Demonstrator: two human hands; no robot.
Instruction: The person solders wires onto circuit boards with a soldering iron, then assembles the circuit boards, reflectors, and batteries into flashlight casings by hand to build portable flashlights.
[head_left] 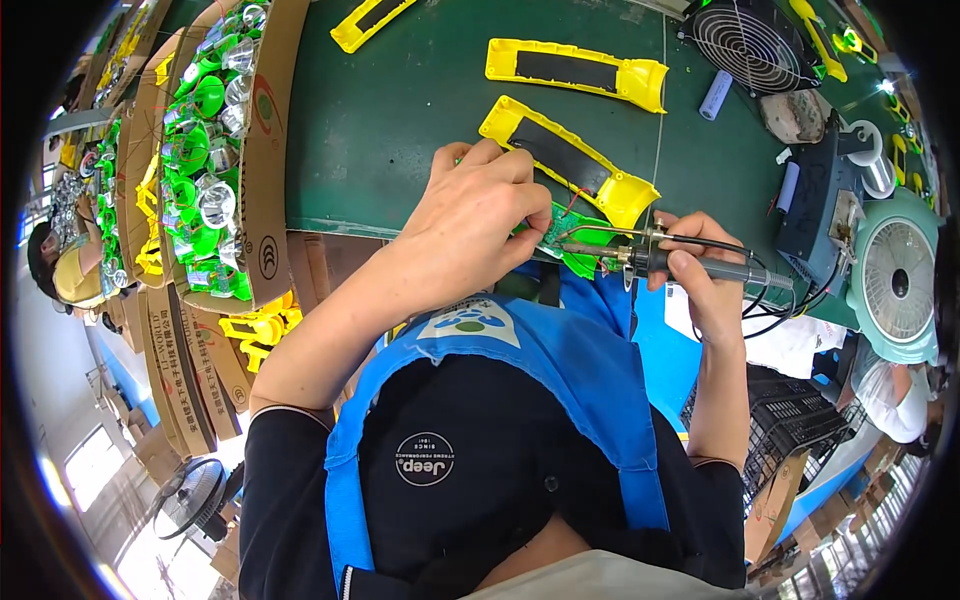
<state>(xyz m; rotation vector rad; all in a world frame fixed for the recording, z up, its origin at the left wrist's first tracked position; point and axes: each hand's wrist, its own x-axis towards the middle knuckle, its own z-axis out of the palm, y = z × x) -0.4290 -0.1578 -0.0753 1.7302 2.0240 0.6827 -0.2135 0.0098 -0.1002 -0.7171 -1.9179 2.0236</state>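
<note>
My right hand (702, 268) is closed round the handle of a soldering iron (742, 272), which has a thin curved feed tube fixed along it. The iron's tip points left, at a small green circuit board (556, 230) on a green plastic piece (580, 264). My left hand (475, 210) pinches the board's left side, its fingertips partly hidden behind the knuckles. A thin red wire rises from the board. Just beyond it lies a yellow plastic housing (505, 118) with a black strip inside, close to the green piece.
Another yellow housing (640, 82) lies farther back. At the left stands a cardboard box (268, 150) of green parts with clear domes. On the right are a blue soldering station (808, 235), a solder spool (878, 172), a mint fan (897, 270), a black fan (745, 45) and a battery cell (715, 95).
</note>
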